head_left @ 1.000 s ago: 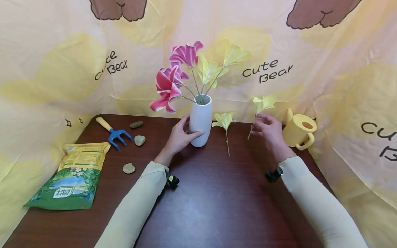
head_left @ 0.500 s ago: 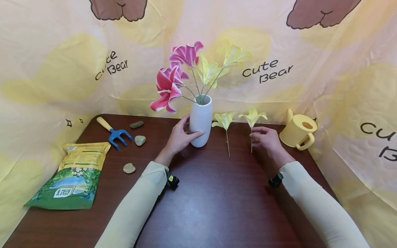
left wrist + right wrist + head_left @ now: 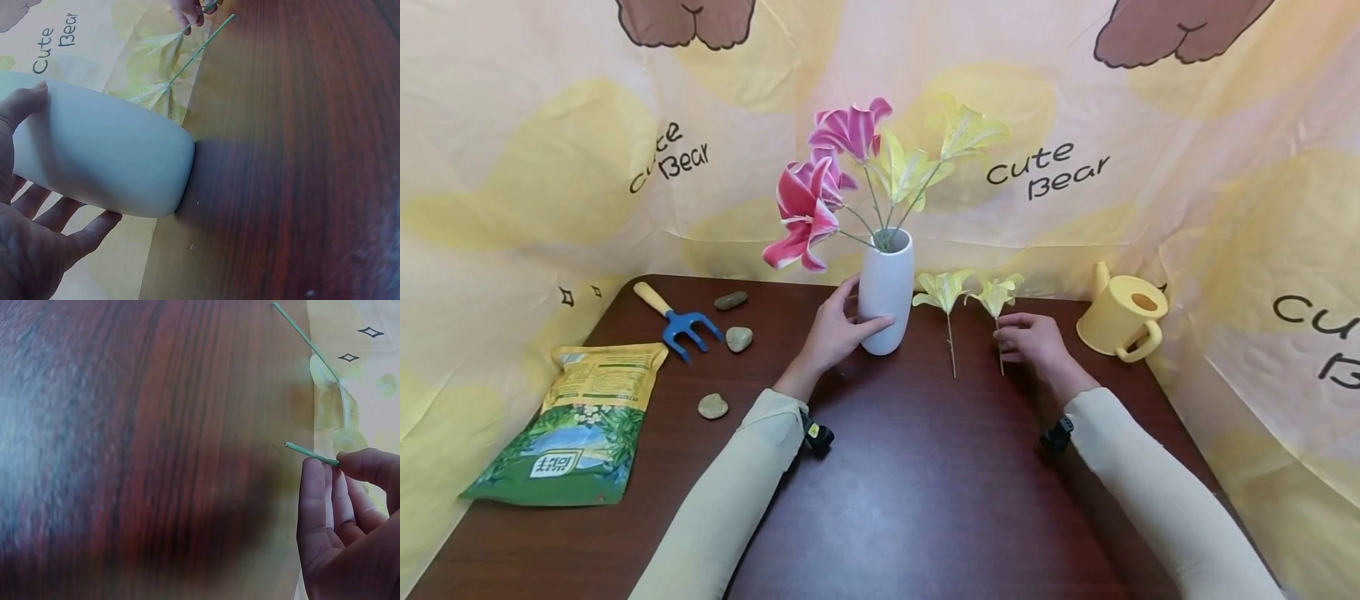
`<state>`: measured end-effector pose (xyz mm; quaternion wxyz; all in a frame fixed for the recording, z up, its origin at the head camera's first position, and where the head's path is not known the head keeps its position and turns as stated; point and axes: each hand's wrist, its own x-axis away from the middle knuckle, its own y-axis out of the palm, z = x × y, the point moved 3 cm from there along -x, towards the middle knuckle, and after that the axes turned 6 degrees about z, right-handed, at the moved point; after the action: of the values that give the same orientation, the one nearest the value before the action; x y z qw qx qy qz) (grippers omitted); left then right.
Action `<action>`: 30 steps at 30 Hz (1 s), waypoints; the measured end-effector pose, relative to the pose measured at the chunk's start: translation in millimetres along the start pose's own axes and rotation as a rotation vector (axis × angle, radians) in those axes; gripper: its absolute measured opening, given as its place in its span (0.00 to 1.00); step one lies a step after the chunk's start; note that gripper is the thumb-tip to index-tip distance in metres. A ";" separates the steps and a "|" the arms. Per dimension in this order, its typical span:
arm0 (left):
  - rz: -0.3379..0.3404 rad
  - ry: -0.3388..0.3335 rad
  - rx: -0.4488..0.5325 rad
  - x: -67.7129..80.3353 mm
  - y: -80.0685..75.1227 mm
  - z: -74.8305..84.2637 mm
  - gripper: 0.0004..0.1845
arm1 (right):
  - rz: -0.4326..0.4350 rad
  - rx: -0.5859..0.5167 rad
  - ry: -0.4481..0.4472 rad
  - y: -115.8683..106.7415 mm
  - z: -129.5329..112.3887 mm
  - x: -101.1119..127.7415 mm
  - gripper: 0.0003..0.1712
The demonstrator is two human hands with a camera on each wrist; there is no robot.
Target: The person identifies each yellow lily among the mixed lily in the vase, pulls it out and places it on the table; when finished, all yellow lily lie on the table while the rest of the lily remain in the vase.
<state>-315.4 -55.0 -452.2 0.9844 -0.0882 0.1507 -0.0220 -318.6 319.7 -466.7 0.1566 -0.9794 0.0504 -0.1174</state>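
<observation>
My left hand (image 3: 833,333) grips the lower part of a white vase (image 3: 886,292), thumb in front and fingers round its far side. The vase stands upright, holding several artificial lilies: pink ones (image 3: 799,215) lean left and yellow ones (image 3: 967,133) lean right. My right hand (image 3: 1037,343) pinches the thin stem of a single yellow lily (image 3: 997,295) between thumb and fingertips; in the right wrist view the green stem end (image 3: 306,452) sticks out past the fingers. Just left of it another yellow lily (image 3: 943,292) lies on the table, its stem toward me.
A yellow watering can (image 3: 1116,321) stands right of my right hand. On the left are a blue hand fork (image 3: 687,331), several stones (image 3: 739,339) and a green and yellow bag (image 3: 576,425). A printed cloth (image 3: 700,217) hangs behind the dark table (image 3: 880,500).
The yellow lily in my right hand has come down and moved left, close beside the lily on the table. My left hand and the vase have stayed put.
</observation>
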 end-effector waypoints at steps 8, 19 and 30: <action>-0.003 -0.003 0.006 -0.2 0.3 -0.3 0.48 | -0.026 -0.006 0.041 11.3 1.3 -2.7 0.30; -0.007 -0.002 0.017 0.1 0.4 1.6 0.48 | -0.020 0.010 0.060 11.1 2.5 -2.5 0.31; 0.048 0.008 -0.032 1.9 6.2 2.2 0.49 | 0.020 -0.031 0.046 6.0 -7.4 5.4 0.30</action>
<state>-312.8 -48.7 -451.8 0.9824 -0.1004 0.1572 0.0035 -315.6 311.1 -460.7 0.1413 -0.9781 0.0658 -0.1378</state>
